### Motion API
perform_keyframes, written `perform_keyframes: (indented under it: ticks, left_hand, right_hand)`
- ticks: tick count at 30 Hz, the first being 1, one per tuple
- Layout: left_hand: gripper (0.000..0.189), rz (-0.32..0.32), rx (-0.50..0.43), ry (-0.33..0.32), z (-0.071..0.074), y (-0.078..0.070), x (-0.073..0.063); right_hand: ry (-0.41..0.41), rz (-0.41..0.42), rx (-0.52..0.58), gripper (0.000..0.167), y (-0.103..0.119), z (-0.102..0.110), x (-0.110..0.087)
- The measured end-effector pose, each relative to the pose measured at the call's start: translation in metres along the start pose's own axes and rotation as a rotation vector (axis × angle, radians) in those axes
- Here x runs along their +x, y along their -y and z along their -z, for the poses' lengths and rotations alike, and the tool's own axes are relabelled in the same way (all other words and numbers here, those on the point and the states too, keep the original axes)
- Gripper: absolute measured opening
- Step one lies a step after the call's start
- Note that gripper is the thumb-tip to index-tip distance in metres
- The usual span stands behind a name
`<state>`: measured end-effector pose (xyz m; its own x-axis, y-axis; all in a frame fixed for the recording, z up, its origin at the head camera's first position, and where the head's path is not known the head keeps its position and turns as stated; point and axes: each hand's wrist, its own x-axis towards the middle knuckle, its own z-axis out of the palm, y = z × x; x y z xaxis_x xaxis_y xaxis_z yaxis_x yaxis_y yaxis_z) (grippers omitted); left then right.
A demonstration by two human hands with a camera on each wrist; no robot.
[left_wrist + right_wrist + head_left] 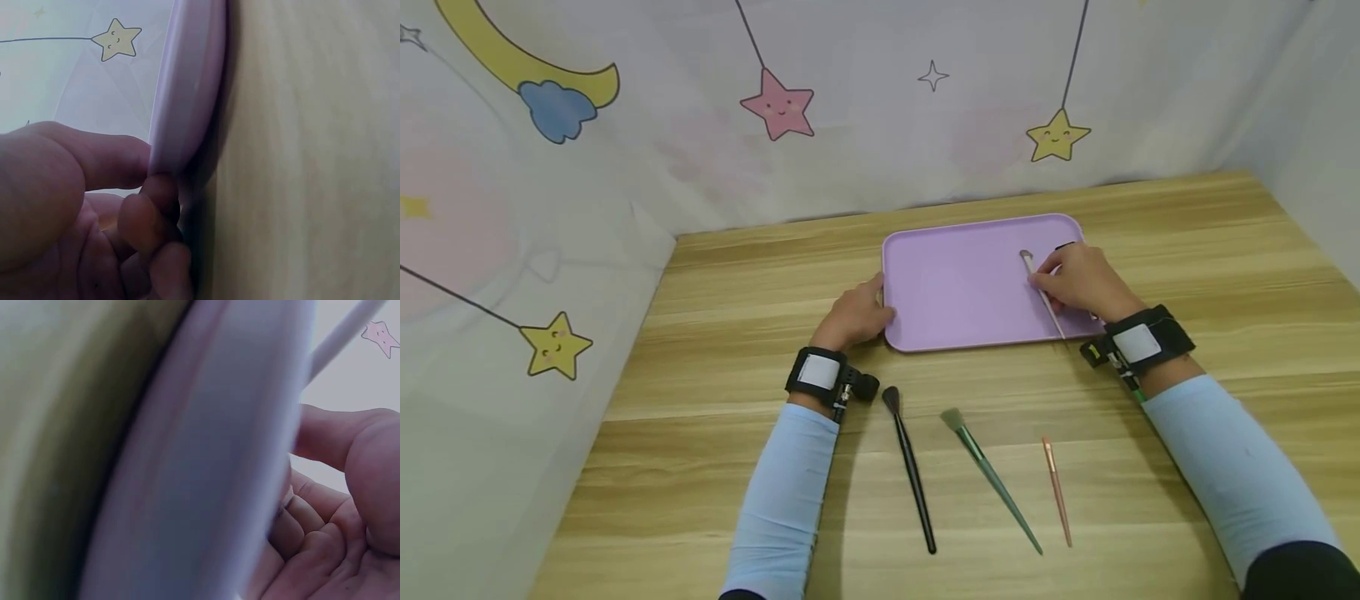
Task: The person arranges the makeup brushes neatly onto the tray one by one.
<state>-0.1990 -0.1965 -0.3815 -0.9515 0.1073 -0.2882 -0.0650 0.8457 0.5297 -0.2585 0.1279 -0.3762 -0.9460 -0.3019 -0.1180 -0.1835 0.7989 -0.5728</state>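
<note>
My right hand (1082, 279) pinches a slim makeup brush (1028, 261) with a pale handle and small brownish head over the right part of a lilac tray (955, 283). The brush head points toward the back and its handle end reaches past the tray's front rim. In the right wrist view the pale handle (340, 340) shows beyond the tray wall (212, 450), and the fingertips are partly hidden. My left hand (853, 317) grips the tray's left edge near the front corner. Its thumb (119, 161) lies against the rim, with curled fingers beside it.
In front of the tray lie a black fluffy brush (912, 467), a green brush (992, 479) and a thin pink brush (1057, 492), heads pointing toward the back. A wooden table (700, 400) bears everything. Behind it hangs a white cloth (865, 167) with stars and a moon.
</note>
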Motion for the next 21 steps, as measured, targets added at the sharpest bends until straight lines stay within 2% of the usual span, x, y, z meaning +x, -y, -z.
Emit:
perform_keyframes:
  ticks: [10,16,21]
  left_hand:
    - [0.073,0.026,-0.018,0.007,-0.001,0.0,0.001]
    - [0.073,0.014,-0.002,0.013,-0.002,-0.001,0.002]
    - [0.073,0.018,-0.002,0.005,-0.002,0.0,0.003]
  right_hand:
    - [-0.009,0.034,-0.017,0.031,0.007,-0.002,-0.001]
    - [-0.012,0.031,-0.125,0.038,0.011,0.002,-0.016]
    - [0.064,0.014,-0.193,0.029,0.02,0.007,-0.031]
